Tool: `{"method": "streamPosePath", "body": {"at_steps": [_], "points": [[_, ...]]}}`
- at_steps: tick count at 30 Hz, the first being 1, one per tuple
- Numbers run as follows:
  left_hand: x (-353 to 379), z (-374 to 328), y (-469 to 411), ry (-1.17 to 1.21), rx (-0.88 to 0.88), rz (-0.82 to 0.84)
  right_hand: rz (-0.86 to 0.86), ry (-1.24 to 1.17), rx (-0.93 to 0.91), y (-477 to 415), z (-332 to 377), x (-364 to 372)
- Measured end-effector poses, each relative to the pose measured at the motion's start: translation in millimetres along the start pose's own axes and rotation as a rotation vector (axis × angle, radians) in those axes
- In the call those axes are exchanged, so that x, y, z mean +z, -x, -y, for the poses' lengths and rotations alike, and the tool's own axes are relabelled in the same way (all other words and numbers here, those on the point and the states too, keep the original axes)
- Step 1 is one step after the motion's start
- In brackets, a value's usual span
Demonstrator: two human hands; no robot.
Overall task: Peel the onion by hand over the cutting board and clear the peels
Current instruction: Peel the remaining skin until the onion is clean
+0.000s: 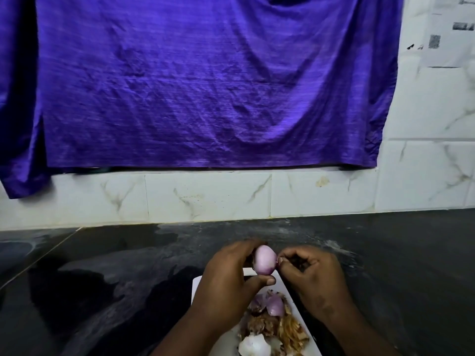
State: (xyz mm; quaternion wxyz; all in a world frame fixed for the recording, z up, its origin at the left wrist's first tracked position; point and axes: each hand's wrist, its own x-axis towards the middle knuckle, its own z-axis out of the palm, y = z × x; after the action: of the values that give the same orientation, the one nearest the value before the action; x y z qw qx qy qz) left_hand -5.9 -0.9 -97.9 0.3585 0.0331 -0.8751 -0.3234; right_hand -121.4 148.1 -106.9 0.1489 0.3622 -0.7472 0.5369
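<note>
onion nearly bare — pale pink, held above cutting board in left hand, fingers wrapped round it. right hand pinches last skin scrap at its side. peels heaped on board — clearing not yet done.

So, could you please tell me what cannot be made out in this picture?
- Head view: the onion's left side, hidden by the left hand.
- The cutting board's near end, cut off by the bottom edge.
- The wall papers' print, blurred.
</note>
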Motion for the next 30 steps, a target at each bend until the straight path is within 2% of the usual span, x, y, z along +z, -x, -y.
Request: {"method": "streamPosePath", "body": {"at_steps": [6, 10, 12, 14, 16, 21, 24, 30], "points": [[0.3, -2.8, -1.5, 0.18, -0.067, 0.015, -0.035, -0.12, 0.109, 0.4, 7.2, 3.4], [0.0, -4.7, 0.2, 0.363, -0.15, 0.015, -0.144, -0.201, 0.226, -9.5, -6.5, 0.3], [-0.5, -1.6, -1.1, 0.47, -0.198, -0.009, -0.19, -0.307, 0.254, -11.8, -6.7, -1.0], [-2.5, 1.0, -2.3, 0.569, -0.236, -0.01, -0.158, -0.418, 0.258, -10.7, -2.6, 0.0], [-2.9, 1.8, -3.2, 0.634, -0.262, 0.007, -0.068, -0.434, 0.234, -7.0, 1.4, 2.7], [0.5, 3.6, -6.5, 0.754, -0.334, -0.009, 0.103, -0.268, 0.051, 1.8, 1.6, 8.8], [0.6, 2.8, -7.5, 0.782, -0.362, -0.014, 0.139, -0.288, 0.07, 4.0, 1.2, 10.5], [2.3, 5.8, -9.0, 0.824, -0.412, -0.035, 0.123, -0.228, -0.065, 2.6, 1.0, 8.1]]}}
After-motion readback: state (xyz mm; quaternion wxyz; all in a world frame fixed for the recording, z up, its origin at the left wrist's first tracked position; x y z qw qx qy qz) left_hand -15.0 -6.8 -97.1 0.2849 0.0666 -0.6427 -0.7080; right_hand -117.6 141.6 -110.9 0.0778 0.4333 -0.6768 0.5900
